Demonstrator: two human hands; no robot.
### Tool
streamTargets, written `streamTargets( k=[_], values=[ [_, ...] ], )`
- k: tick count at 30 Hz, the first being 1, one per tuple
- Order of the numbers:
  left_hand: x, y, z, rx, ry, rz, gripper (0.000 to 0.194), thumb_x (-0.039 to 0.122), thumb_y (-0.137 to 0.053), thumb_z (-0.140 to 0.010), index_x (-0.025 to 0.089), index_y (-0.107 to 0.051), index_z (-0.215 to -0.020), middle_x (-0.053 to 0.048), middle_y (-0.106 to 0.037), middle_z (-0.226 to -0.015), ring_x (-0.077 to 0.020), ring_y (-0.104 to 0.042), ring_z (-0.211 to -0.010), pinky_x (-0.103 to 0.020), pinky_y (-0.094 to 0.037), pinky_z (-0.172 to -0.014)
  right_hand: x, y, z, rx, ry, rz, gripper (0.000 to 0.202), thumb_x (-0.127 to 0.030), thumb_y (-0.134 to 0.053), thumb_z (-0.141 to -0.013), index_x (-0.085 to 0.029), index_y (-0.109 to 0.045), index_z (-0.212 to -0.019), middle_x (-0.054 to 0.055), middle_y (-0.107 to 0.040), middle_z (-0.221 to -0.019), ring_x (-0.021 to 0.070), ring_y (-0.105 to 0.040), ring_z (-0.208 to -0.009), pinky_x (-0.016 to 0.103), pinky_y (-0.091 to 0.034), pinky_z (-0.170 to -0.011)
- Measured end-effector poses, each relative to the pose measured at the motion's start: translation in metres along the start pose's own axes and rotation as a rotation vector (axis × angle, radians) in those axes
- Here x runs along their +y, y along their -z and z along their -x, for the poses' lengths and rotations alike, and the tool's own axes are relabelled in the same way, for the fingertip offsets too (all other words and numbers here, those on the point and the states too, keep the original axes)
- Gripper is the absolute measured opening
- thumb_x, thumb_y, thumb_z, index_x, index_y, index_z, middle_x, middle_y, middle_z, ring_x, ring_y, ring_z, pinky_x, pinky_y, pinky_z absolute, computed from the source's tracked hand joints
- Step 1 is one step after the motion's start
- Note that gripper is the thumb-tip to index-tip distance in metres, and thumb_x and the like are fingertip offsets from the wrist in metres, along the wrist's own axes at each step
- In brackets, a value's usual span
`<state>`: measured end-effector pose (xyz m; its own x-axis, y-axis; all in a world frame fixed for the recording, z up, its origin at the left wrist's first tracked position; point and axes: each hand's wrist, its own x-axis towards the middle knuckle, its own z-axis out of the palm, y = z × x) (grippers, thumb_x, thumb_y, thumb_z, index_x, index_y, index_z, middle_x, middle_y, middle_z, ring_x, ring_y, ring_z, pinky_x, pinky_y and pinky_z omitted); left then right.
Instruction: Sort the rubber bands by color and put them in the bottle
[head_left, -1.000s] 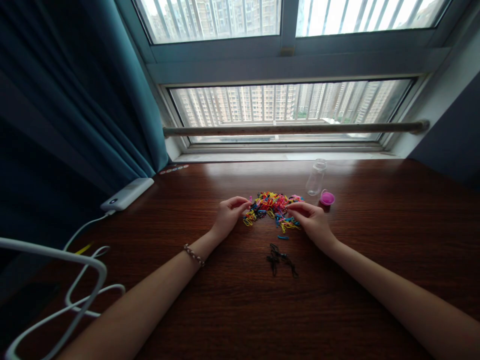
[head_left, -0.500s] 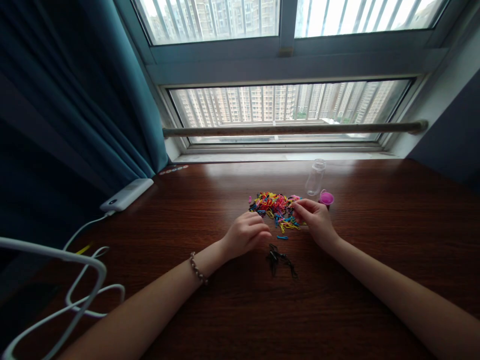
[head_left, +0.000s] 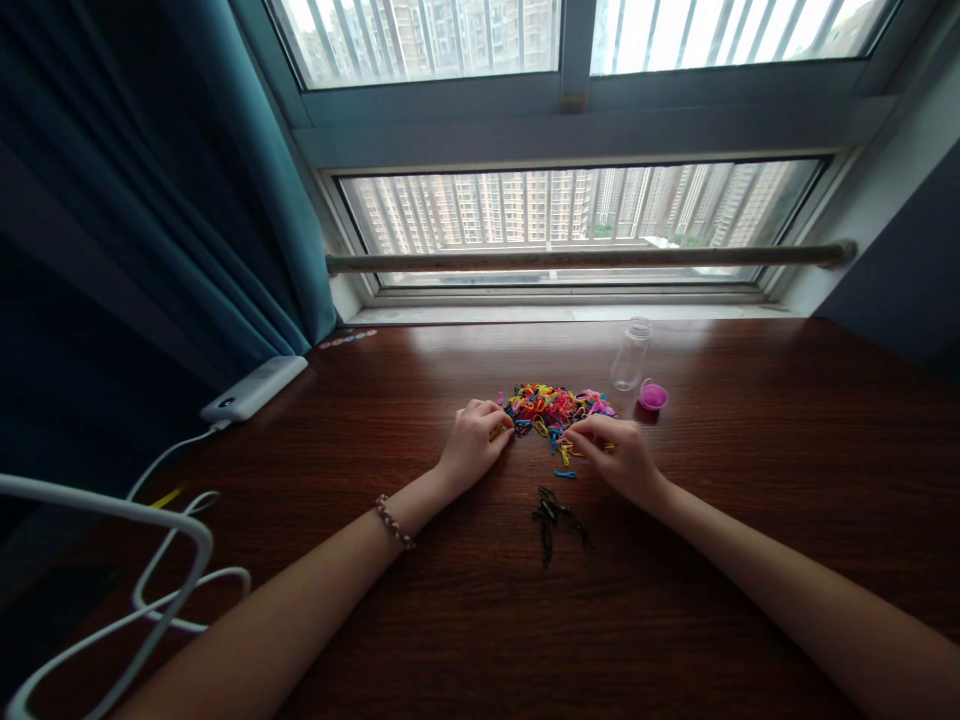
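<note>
A pile of small colourful bands (head_left: 551, 404) lies on the brown table (head_left: 450, 620). My left hand (head_left: 477, 440) is at the pile's left edge, its fingers pinched; what they hold, if anything, is too small to name. At the lower right of the pile is my right hand (head_left: 616, 455), thumb and fingertips together among the bands, their contents unclear. One blue band (head_left: 565, 474) lies apart in front of the pile. Nearer to me sits a small bunch of black bands (head_left: 551, 515), touched by neither hand.
Behind the pile on the right stands a clear bottle (head_left: 631, 355), with a pink cap (head_left: 653, 397) in front of it. At the left are a white power strip (head_left: 255, 388), white cable (head_left: 180, 540) and blue curtain (head_left: 292, 250). A window rises behind the table.
My left hand has moved up and left to the pile's left edge. My right hand has come down and slightly left, uncovering the pile's right end. The black bunch looks slightly different in shape.
</note>
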<state>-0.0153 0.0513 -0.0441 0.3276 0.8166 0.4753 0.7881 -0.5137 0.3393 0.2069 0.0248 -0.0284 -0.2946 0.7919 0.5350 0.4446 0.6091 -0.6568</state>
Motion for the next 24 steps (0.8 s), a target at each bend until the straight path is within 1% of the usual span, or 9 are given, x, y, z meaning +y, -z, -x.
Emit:
streamTargets(
  k=[2,4,7,10,13,15,19,21,24],
  values=[
    [-0.001,0.0,-0.001,0.021,0.021,0.017,0.007,0.021,-0.055,-0.076,0.02,-0.062,-0.072,-0.003,-0.06,-0.082,-0.0194,-0.05,-0.086,-0.033,-0.038,-0.075,0.008,0.004,-0.003,0.142,-0.091,0.031,0.023,-0.033,-0.051,-0.08,-0.016,-0.065,-0.073,0.003,-0.063,-0.065,0.0132,-0.053,-0.057,0.024,-0.04,-0.056],
    [-0.001,0.001,-0.002,0.047,0.038,0.051,0.008,0.021,-0.055,-0.076,0.02,-0.062,-0.073,-0.003,-0.061,-0.082,-0.019,-0.05,-0.085,-0.033,-0.038,-0.075,0.015,0.008,-0.005,0.23,-0.171,0.032,0.025,-0.036,-0.05,-0.08,-0.016,-0.065,-0.076,0.002,-0.063,-0.064,0.0134,-0.053,-0.055,0.024,-0.04,-0.053],
    [-0.002,0.002,-0.003,0.079,0.042,0.135,0.009,0.023,-0.054,-0.077,0.019,-0.061,-0.074,-0.003,-0.061,-0.079,-0.0183,-0.051,-0.083,-0.031,-0.04,-0.074,0.023,0.01,-0.006,0.294,-0.222,0.014,0.029,-0.038,-0.048,-0.081,-0.016,-0.065,-0.084,0.003,-0.064,-0.068,0.0145,-0.055,-0.057,0.025,-0.042,-0.055],
    [-0.001,0.003,-0.002,0.091,0.031,0.213,0.01,0.025,-0.054,-0.078,0.019,-0.062,-0.075,-0.004,-0.061,-0.077,-0.018,-0.052,-0.081,-0.031,-0.042,-0.074,0.028,0.01,-0.007,0.298,-0.21,0.058,0.029,-0.038,-0.046,-0.082,-0.016,-0.064,-0.09,0.004,-0.064,-0.071,0.0154,-0.055,-0.06,0.027,-0.043,-0.059],
    [0.004,0.004,0.0,0.074,0.017,0.299,0.012,0.026,-0.054,-0.079,0.018,-0.062,-0.077,-0.004,-0.061,-0.077,-0.017,-0.054,-0.079,-0.029,-0.043,-0.074,0.032,0.009,-0.007,0.273,-0.16,0.136,0.025,-0.032,-0.047,-0.082,-0.018,-0.063,-0.094,0.005,-0.064,-0.075,0.017,-0.056,-0.068,0.03,-0.045,-0.067],
    [0.012,0.006,0.002,0.033,-0.01,0.362,0.012,0.025,-0.053,-0.079,0.018,-0.063,-0.078,-0.005,-0.061,-0.077,-0.0161,-0.055,-0.077,-0.029,-0.044,-0.073,0.033,0.008,-0.006,0.227,-0.104,0.204,0.022,-0.027,-0.048,-0.081,-0.019,-0.064,-0.094,0.006,-0.064,-0.079,0.0186,-0.056,-0.074,0.032,-0.044,-0.072],
    [0.027,0.008,0.006,-0.097,-0.13,0.421,0.012,0.023,-0.054,-0.078,0.018,-0.064,-0.075,-0.005,-0.062,-0.074,-0.0154,-0.056,-0.076,-0.028,-0.044,-0.075,0.034,0.005,-0.004,0.03,0.036,0.365,0.021,-0.018,-0.05,-0.078,-0.022,-0.066,-0.089,0.005,-0.065,-0.084,0.0228,-0.051,-0.088,0.038,-0.041,-0.079],
    [0.032,0.009,0.007,-0.155,-0.199,0.422,0.011,0.023,-0.054,-0.078,0.018,-0.064,-0.076,-0.005,-0.062,-0.075,-0.0151,-0.056,-0.076,-0.028,-0.044,-0.076,0.034,0.003,-0.003,-0.056,0.077,0.411,0.023,-0.015,-0.049,-0.077,-0.023,-0.066,-0.09,0.003,-0.066,-0.09,0.0244,-0.047,-0.096,0.041,-0.037,-0.084],
    [0.032,0.008,0.008,-0.189,-0.238,0.399,0.013,0.022,-0.052,-0.079,0.019,-0.065,-0.08,-0.005,-0.064,-0.076,-0.0151,-0.057,-0.076,-0.029,-0.043,-0.078,0.036,0.001,-0.001,-0.113,0.089,0.424,0.027,-0.012,-0.047,-0.077,-0.024,-0.066,-0.092,0.002,-0.064,-0.098,0.025,-0.043,-0.102,0.044,-0.035,-0.086]
  ],
)
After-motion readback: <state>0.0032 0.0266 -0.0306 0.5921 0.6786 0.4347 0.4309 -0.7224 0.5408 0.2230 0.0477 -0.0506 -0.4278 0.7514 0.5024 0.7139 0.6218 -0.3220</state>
